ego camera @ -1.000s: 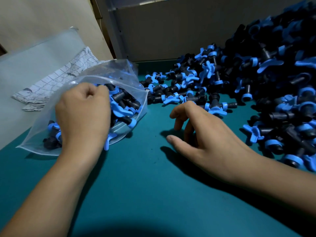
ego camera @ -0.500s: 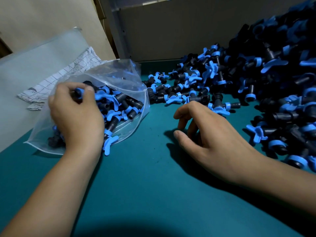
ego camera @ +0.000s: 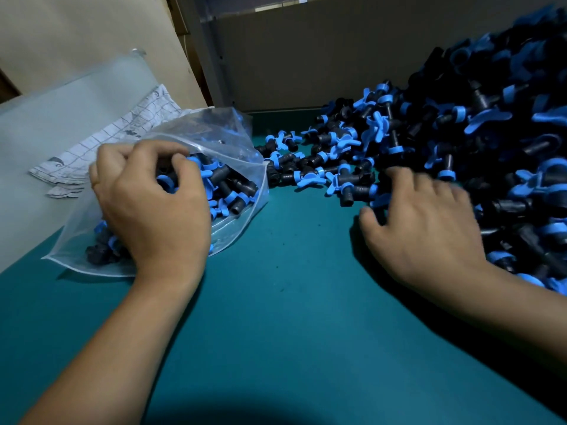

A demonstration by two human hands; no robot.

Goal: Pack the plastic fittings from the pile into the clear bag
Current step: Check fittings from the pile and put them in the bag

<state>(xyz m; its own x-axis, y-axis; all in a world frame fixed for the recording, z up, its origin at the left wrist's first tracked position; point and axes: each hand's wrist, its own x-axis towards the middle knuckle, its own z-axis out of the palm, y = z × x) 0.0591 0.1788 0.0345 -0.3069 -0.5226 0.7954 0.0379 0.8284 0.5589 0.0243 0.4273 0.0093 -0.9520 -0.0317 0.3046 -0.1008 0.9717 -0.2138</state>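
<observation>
Our left hand point(ego camera: 150, 207) pinches fittings at the bag point(ego camera: 236, 167) mouth, 9 o'clock; right hand point(ego camera: 423, 219) spread on the pile point(ego camera: 460, 142), 2 o'clock—light, rigid parts, so we grab the barrels.

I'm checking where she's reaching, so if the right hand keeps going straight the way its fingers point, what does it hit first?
The right hand points up and slightly left into the near edge of the pile of fittings. Its fingertips already seem to touch the closest black and blue pieces, though motion blur hides the exact contact.
</observation>
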